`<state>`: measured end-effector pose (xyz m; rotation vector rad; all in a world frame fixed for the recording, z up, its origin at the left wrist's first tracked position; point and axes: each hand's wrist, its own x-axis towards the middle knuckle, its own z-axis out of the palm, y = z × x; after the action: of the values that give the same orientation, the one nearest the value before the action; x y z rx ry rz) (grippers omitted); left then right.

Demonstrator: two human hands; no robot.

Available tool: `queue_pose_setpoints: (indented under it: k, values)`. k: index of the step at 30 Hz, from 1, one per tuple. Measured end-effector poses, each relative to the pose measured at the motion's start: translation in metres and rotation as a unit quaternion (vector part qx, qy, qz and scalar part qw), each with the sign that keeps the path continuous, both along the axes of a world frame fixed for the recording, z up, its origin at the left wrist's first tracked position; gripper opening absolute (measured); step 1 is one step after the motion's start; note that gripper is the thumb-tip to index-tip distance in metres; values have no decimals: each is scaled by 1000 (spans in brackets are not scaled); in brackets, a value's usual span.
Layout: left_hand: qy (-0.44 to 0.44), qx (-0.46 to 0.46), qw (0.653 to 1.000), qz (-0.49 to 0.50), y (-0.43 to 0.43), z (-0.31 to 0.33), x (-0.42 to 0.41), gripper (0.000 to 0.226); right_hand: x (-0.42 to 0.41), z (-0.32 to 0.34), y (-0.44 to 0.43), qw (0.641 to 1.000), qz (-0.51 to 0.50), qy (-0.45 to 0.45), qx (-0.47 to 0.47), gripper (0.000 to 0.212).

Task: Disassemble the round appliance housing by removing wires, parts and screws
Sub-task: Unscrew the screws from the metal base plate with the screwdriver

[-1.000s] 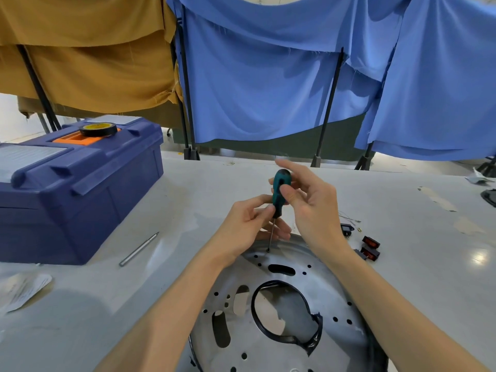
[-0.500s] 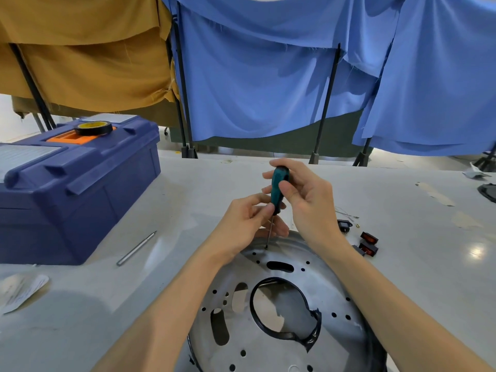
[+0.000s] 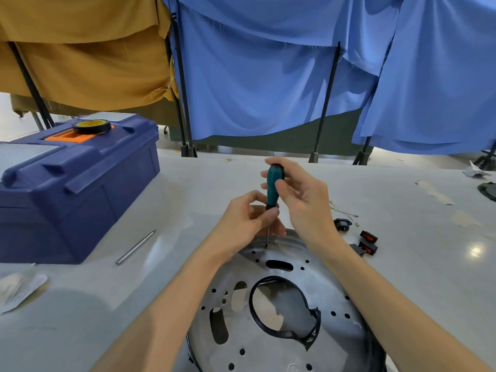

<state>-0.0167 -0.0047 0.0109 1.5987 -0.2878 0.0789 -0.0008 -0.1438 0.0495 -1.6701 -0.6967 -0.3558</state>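
Head view: screwdriver (image 3: 274, 183) near-upright — right hand (image 3: 306, 202) grasping its teal handle, left hand (image 3: 241, 224) pinching the shaft — tip straight below on the round housing's (image 3: 330, 291) far rim, at the counter's (image 3: 416, 277) near edge.

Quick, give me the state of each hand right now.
Left hand: pinches the screwdriver low down, where handle meets shaft.
Right hand: grips the top of the screwdriver's handle.

Both hands, right hand (image 3: 303, 200) and left hand (image 3: 247, 221), hold a screwdriver (image 3: 272, 189) upright on the housing (image 3: 268, 304).
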Motion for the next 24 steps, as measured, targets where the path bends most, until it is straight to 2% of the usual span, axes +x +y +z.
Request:
queue_pose_setpoints:
  k: [4,8,10,13,15,19,22,24]
  values:
    - [-15,8,1000,9,-2,2,0,29,-3,0,5,999,-23,-32,-16,34]
    - [-11,-30,999,-13,1,2,0,16,-1,0,1,999,-33,-22,6,43]
    - [-8,-34,999,-14,1,2,-1,18,1,-1,-3,1000,-20,-7,16,45]
    - [5,-32,999,6,0,2,-1,20,0,-1,-2,1000,12,-2,15,34]
    - [2,-15,1000,13,0,1,1,17,1,-3,0,1000,-8,-19,-5,28]
    - [-8,-12,1000,18,0,2,-1,27,5,-5,2,998,-58,-25,-8,45]
    - [-10,-15,1000,6,-2,2,-2,20,4,-4,1,998,-55,-18,7,61]
    - [-13,-13,1000,0,-2,2,-3,18,3,-3,-1,999,-34,-18,6,54]
